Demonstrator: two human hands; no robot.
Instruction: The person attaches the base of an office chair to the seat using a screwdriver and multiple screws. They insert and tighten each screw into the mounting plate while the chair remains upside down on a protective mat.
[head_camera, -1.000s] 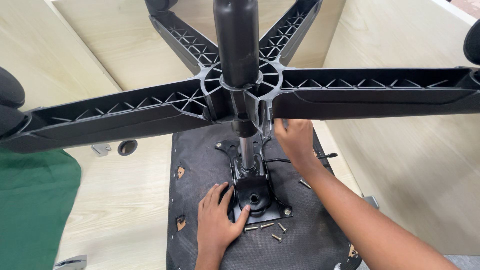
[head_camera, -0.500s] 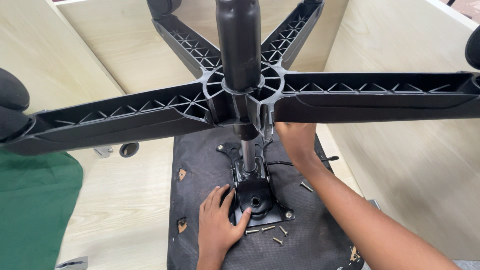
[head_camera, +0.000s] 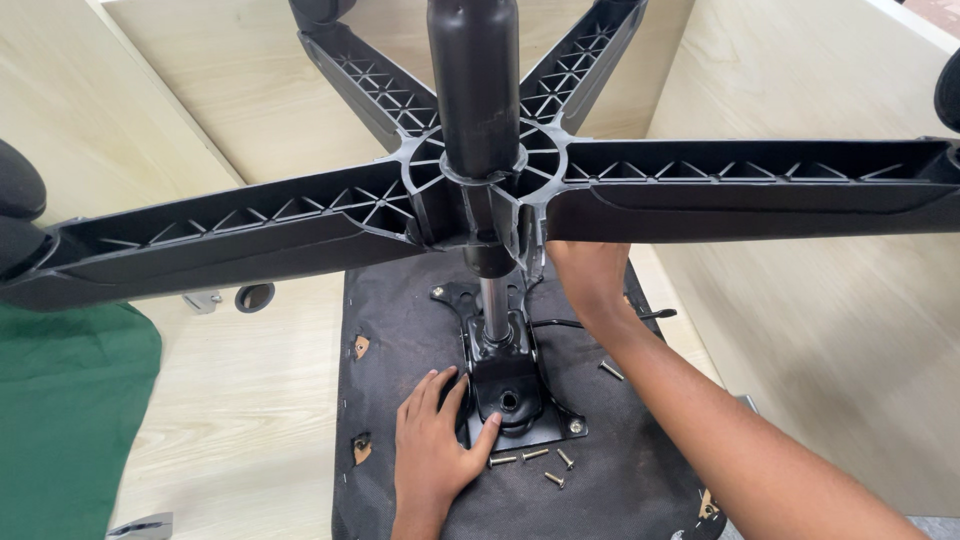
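An upside-down office chair fills the head view. Its black star base (head_camera: 700, 190) with ribbed legs spreads across the top, and the gas cylinder (head_camera: 472, 90) runs down through the hub to a black metal mechanism plate (head_camera: 515, 405) on the underside of the seat (head_camera: 400, 320). My left hand (head_camera: 432, 445) lies flat on the seat, fingers pressed against the plate's left edge. My right hand (head_camera: 588, 280) reaches up under the base's hub, its fingers partly hidden behind a leg. Several loose screws (head_camera: 535, 462) lie on the seat in front of the plate.
A green cloth (head_camera: 60, 420) lies at the left on the light wooden floor. A loose caster wheel (head_camera: 253, 296) sits near the seat's left corner. Light wooden panels (head_camera: 830, 330) stand at the right and back. One more screw (head_camera: 610, 369) rests by my right forearm.
My right hand has moved slightly up and closer to the hub. My left hand stays on the plate. The chair base has barely shifted.
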